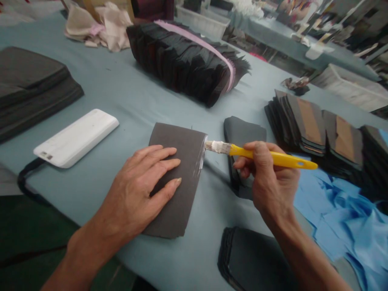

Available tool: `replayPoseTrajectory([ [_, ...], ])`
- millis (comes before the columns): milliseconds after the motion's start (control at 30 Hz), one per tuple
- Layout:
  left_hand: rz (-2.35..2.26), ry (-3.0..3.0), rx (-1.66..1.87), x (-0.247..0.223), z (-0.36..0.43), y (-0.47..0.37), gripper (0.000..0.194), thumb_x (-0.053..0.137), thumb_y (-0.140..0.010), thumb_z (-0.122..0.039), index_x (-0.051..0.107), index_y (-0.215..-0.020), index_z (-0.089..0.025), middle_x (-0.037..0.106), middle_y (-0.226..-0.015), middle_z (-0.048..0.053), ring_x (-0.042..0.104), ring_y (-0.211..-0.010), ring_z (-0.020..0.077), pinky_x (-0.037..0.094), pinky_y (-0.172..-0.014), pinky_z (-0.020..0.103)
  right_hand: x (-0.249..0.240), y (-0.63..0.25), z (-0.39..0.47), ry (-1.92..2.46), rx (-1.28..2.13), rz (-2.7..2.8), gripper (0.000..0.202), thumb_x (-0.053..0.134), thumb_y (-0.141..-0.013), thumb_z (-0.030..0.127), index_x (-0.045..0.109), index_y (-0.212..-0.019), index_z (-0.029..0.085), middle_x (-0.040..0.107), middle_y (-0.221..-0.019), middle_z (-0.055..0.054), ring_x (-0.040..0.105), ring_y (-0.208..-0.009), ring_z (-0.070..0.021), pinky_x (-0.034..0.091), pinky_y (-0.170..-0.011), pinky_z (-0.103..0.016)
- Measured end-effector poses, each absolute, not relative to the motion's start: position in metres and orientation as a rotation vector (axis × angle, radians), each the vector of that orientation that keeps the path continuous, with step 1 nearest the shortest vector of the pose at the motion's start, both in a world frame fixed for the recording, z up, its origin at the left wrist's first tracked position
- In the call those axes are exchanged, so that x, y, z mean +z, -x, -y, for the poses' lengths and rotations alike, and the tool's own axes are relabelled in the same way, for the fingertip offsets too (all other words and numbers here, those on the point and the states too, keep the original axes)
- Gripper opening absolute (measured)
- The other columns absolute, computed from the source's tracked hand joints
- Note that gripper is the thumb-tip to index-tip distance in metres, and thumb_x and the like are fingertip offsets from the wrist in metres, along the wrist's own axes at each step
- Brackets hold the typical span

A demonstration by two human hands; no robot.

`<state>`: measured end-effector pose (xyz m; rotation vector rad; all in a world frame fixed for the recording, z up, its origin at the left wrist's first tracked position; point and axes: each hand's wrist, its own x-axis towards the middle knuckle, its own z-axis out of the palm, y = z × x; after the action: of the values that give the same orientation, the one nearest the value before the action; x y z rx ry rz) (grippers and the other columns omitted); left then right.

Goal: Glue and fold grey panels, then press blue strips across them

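A dark grey-brown flat piece of material [178, 202] lies on the blue-green table in front of me. My left hand [145, 178] rests flat on its left half with the fingers spread. Between the fingers and thumb of my right hand [269, 173] is a yellow-handled paintbrush [285, 159]. Its white-coated bristles touch the upper right edge of the piece. A streaky white smear [200, 155] runs down that edge. Behind and below my right hand sits a stack of dark pieces [247, 129], partly covered by the hand.
A white power bank [77, 137] with a black cable lies left. Dark bundled pieces tied with a pink band [200, 38] lie at the back. Blue sheets [339, 214], banded dark stacks [309, 121] and another stack [254, 258] are on the right. A large dark pile [33, 85] occupies the far left.
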<state>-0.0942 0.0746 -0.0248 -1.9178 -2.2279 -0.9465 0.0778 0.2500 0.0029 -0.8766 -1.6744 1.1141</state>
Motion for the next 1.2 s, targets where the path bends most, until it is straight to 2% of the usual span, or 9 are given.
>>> replayPoseTrajectory([
  [600, 2.224, 1.937, -0.978, -0.022, -0.076, 0.094, 0.033, 0.057, -0.106, -0.034, 0.073, -0.126, -0.012, 0.071, -0.143, 0.016, 0.061, -0.137, 0.0335, 0.045, -0.122, 0.058, 0.017, -0.106, -0.204, 0.841, 1.118, 1.849, 0.038, 0.07, -0.1, 0.055, 0.07, -0.081, 0.022, 0.065, -0.057, 0.002, 0.056, -0.045, -0.0106, 0.045, -0.04, -0.02],
  [800, 2.189, 1.931, -0.986, -0.023, -0.077, 0.095, 0.034, 0.058, -0.105, -0.034, 0.074, -0.125, -0.012, 0.073, -0.14, 0.015, 0.062, -0.137, 0.0328, 0.046, -0.122, 0.056, 0.018, -0.128, -0.183, 0.747, 1.135, 2.033, 0.032, 0.062, -0.109, 0.041, 0.072, -0.085, 0.022, 0.066, -0.058, 0.003, 0.059, -0.046, -0.0092, 0.048, -0.045, -0.018],
  [1000, 2.191, 1.927, -0.986, -0.024, -0.078, 0.095, 0.034, 0.059, -0.104, -0.034, 0.074, -0.126, -0.012, 0.073, -0.14, 0.013, 0.062, -0.136, 0.0311, 0.046, -0.122, 0.052, 0.015, -0.134, -0.175, 0.792, 1.109, 1.962, 0.03, 0.063, -0.108, 0.041, 0.072, -0.086, 0.024, 0.066, -0.059, 0.004, 0.06, -0.046, -0.0089, 0.048, -0.044, -0.016],
  [1200, 2.19, 1.927, -0.997, -0.024, -0.078, 0.095, 0.033, 0.061, -0.103, -0.033, 0.074, -0.125, -0.011, 0.073, -0.139, 0.014, 0.063, -0.135, 0.0314, 0.045, -0.123, 0.052, 0.016, -0.152, -0.157, 0.75, 1.113, 2.173, 0.024, 0.059, -0.11, 0.033, 0.072, -0.09, 0.027, 0.067, -0.062, 0.006, 0.063, -0.049, -0.0078, 0.049, -0.049, -0.015],
])
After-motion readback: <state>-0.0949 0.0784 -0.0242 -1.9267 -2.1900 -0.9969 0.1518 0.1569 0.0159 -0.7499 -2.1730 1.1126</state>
